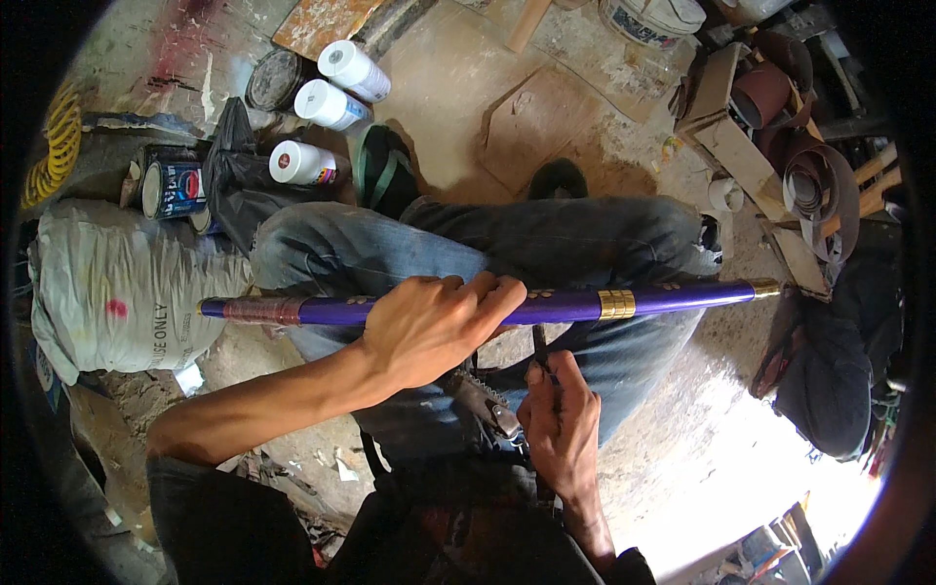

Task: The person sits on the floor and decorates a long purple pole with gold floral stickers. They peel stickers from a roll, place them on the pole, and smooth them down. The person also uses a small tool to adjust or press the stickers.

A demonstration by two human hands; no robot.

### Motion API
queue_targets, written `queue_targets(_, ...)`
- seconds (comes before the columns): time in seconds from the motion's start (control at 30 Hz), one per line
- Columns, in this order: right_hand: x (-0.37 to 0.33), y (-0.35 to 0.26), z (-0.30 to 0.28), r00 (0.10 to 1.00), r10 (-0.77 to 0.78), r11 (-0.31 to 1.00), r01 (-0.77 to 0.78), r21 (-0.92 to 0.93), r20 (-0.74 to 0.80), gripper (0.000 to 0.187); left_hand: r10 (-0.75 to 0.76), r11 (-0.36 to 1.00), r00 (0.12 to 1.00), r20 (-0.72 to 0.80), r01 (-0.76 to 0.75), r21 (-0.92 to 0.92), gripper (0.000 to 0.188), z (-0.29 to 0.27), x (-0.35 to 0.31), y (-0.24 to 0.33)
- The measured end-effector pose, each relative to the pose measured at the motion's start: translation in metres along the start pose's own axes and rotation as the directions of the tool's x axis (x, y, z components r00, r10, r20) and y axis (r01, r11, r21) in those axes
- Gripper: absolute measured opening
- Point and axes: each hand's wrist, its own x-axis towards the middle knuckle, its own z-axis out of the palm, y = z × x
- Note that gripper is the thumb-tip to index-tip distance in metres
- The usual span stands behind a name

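Note:
Across my thighs lies a long, slightly curved purple scabbard [556, 308] with gold fittings: a band right of its middle and a tip at the right end. Reddish wrapping covers part of its left end. My left hand [439, 327] is closed around the scabbard near the middle, knuckles up. Just below it, my right hand [561, 419] pinches a thin dark tool [539, 346], whose upper end meets the scabbard's near edge. The tool's kind is unclear, since my fingers hide much of it.
White spray cans [353, 70] and a paint tin [174, 189] stand at the far left, beside a stuffed white sack [127, 283]. Sandpaper rolls [819, 185] sit in a wooden crate [731, 146] at the right. A white bucket [651, 21] stands at the back.

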Motion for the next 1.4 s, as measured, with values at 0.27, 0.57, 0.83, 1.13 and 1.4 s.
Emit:
queue_targets(0.27, 0.002, -0.004, 0.003, 0.999, 0.036, 0.999, -0.036, 0.025, -0.005, 0.007, 0.002, 1.0, 1.0, 0.004, -0.002, 0.021, 0.029, -0.002, -0.001, -0.001)
queue_targets(0.57, -0.017, -0.003, -0.01, 0.989, 0.113, 0.991, -0.105, -0.08, 0.099, 0.01, -0.021, 1.0, 0.999, 0.042, 0.021, -0.004, 0.032, -0.01, -0.001, 0.002)
queue_targets(0.83, -0.043, 0.071, -0.074, 0.818, 0.068, 0.997, -0.037, 0.066, -0.572, 0.032, -0.016, 1.0, 1.0, 0.002, 0.016, 0.003, 0.04, -0.018, -0.007, 0.003)
queue_targets(1.13, -0.016, 0.157, -0.141, 0.792, -0.012, 0.919, -0.232, -0.32, -0.61, 0.045, -0.106, 0.994, 0.992, -0.073, 0.105, -0.016, 0.046, -0.019, -0.011, 0.023)
queue_targets(1.4, -0.017, 0.279, -0.123, 0.843, 0.101, 0.886, -0.318, -0.338, -0.529, 0.042, -0.183, 0.983, 0.978, -0.098, 0.179, -0.045, 0.046, -0.009, -0.007, 0.03)
